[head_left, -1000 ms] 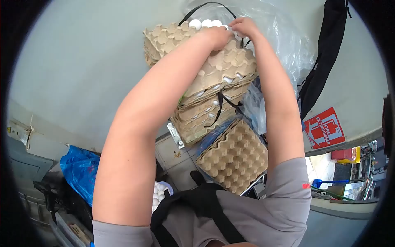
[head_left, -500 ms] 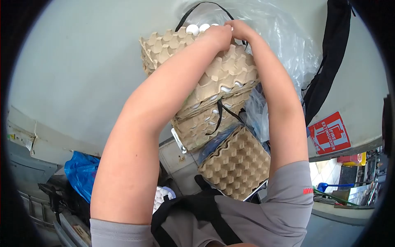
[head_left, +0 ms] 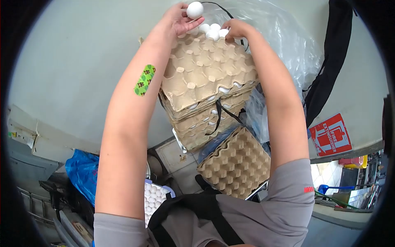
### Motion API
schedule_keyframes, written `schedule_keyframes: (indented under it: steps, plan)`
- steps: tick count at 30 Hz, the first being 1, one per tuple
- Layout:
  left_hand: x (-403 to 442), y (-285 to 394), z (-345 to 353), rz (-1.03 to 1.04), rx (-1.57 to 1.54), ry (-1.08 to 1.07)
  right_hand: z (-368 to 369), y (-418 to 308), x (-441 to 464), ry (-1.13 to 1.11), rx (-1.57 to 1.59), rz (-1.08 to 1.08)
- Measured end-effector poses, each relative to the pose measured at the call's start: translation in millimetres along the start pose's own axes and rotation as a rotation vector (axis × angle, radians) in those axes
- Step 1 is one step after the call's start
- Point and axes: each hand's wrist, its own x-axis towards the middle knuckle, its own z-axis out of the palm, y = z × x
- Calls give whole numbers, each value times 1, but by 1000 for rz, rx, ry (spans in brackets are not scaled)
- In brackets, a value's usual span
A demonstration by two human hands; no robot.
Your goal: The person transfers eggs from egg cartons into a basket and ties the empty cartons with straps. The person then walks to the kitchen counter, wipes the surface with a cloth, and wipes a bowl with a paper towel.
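White egg (head_left: 195, 10) in the left hand (head_left: 177, 24), above the far end of the stacked trays (head_left: 205, 74).
Smooth and rounded, it is grasped by the left fingers (head_left: 195, 24); the right hand (head_left: 238, 29) is at more white eggs (head_left: 212, 33) along the tan stack's far edge, but whether its fingers grip one I cannot tell. Pale wall (head_left: 82, 74) spreads to the left, transparent plastic (head_left: 284, 37) crowds the right, and a gap of tiled floor (head_left: 177, 156) shows past the near edge.

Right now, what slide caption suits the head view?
Left hand holding one white egg; right hand beside other eggs atop stacked trays.
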Motion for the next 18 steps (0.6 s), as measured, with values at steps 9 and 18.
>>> schedule_keyframes:
  steps: [9,18]
  plan:
    - [-5,-16,13,272,1522,-5,-23,-2,-42,480,1146,-62]
    - [15,-49,46,385,2281,-16,-17,2,-53,360,2068,-52]
